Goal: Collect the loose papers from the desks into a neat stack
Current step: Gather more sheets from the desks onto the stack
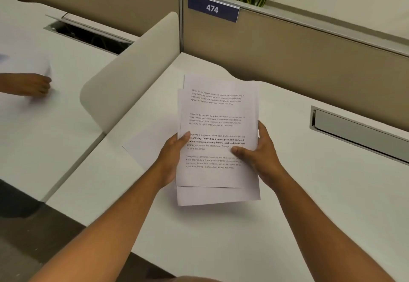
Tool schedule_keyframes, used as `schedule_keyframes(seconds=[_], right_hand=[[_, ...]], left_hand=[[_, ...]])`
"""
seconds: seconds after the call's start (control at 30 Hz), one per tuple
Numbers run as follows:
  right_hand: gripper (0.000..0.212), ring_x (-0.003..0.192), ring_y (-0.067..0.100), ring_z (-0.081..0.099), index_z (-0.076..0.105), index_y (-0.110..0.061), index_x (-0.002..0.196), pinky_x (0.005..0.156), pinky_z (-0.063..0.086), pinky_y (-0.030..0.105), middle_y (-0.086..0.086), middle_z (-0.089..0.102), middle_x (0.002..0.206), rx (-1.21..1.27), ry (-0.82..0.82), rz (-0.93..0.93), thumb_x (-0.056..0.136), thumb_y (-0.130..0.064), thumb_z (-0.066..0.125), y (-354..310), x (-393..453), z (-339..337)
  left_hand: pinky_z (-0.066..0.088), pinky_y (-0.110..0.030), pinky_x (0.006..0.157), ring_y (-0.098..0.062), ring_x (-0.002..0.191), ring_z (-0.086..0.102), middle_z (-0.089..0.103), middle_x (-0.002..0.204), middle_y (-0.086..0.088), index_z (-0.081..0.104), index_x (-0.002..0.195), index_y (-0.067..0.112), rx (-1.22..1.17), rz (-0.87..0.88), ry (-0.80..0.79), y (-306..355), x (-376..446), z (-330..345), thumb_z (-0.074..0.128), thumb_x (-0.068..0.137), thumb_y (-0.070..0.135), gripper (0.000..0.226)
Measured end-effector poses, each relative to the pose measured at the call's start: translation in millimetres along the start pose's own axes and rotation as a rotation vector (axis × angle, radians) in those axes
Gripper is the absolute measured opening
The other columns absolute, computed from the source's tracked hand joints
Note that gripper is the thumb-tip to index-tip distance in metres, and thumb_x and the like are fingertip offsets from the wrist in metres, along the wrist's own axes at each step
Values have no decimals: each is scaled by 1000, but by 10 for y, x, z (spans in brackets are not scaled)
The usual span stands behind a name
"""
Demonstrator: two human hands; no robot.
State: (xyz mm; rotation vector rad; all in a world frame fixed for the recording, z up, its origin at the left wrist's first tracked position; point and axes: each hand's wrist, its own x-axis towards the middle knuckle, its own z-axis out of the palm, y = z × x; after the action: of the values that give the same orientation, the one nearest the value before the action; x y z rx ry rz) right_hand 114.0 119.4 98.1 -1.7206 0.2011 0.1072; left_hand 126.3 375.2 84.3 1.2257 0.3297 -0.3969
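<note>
Both hands, left hand (174, 148) and right hand (256, 151), grip the papers (218, 126) between them by their sides, probably to square uneven edges above the table (287, 204).

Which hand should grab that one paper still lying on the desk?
Probably the left hand. The loose sheet lies just beside it, left of the paper stack. The right hand holds the stack's far side and could keep it.

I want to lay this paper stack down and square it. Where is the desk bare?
Bare white desk lies right of the printed paper stack, below the grey cable tray. Another bare strip lies between the stack's far edge and the beige partition. Left, one loose sheet lies beside the curved divider.
</note>
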Motion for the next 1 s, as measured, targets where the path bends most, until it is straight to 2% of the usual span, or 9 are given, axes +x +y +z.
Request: schedule_keyframes(seconds=[0.23, 0.4, 0.5, 0.57, 0.63, 0.7, 0.8, 0.9, 1.0], right_hand=[[70, 118, 18, 71, 52, -24, 139, 101, 60, 49, -5, 70, 132, 25, 21, 16, 80, -16, 91, 105, 99, 428], [30, 102, 12, 75, 70, -20, 122, 95, 61, 39, -6, 78, 115, -13, -39, 79, 99, -39, 72, 220, 189, 710], [25, 91, 15, 72, 75, -13, 102, 88, 58, 40, -2, 78, 98, -230, 88, 60, 106, -33, 60, 357, 321, 627], [17, 97, 19, 70, 75, -13, 104, 91, 55, 37, 0, 76, 100, -441, 186, -13, 103, -25, 63, 461, 458, 487], [29, 115, 28, 64, 71, -11, 120, 99, 52, 40, 7, 71, 118, -621, 229, -8, 98, -29, 71, 529, 607, 368], [64, 129, 35, 51, 59, -8, 136, 102, 48, 45, 12, 58, 134, -803, 211, 116, 88, -44, 80, 561, 712, 323], [91, 127, 41, 50, 46, -4, 140, 98, 50, 48, 17, 46, 137, -829, 199, 276, 73, -43, 94, 545, 800, 353], [86, 120, 40, 62, 45, -1, 134, 91, 51, 40, 19, 56, 133, -674, 188, 325, 69, -23, 96, 514, 899, 308], [63, 111, 33, 67, 56, -4, 127, 85, 51, 36, 13, 69, 126, -584, 174, 347, 76, -16, 91, 534, 942, 149]], left_hand=[[65, -42, 98, -23, 115, 80, 83, 126, -1, 69, 140, 17, 162, 57, 36, -19, 18, -351, 72, 104, 16, 36], [66, -40, 88, -25, 110, 82, 85, 122, 0, 71, 138, 17, 139, 70, 125, -55, 26, -790, 72, 103, 13, 36], [62, -48, 98, -29, 115, 80, 83, 127, -4, 71, 141, 16, 107, 58, 178, -61, 46, -1037, 72, 101, 12, 40], [58, -54, 104, -34, 119, 77, 81, 131, -6, 70, 142, 16, 95, 48, 208, -66, 71, -1159, 72, 101, 11, 41], [57, -57, 107, -37, 123, 75, 80, 134, -8, 70, 143, 16, 78, 38, 227, -69, 93, -1240, 71, 102, 11, 41], [57, -56, 105, -36, 123, 76, 80, 135, -8, 69, 144, 16, 64, 32, 232, -65, 113, -1279, 70, 103, 10, 41], [58, -56, 103, -35, 121, 76, 80, 134, -8, 69, 144, 16, 60, 27, 236, -68, 156, -1293, 70, 103, 10, 41], [58, -55, 103, -34, 119, 77, 81, 132, -8, 69, 143, 15, 66, 25, 250, -76, 196, -1306, 69, 103, 10, 40], [57, -55, 104, -36, 121, 76, 80, 134, -8, 69, 143, 15, 73, 21, 251, -80, 233, -1335, 68, 104, 9, 40]])
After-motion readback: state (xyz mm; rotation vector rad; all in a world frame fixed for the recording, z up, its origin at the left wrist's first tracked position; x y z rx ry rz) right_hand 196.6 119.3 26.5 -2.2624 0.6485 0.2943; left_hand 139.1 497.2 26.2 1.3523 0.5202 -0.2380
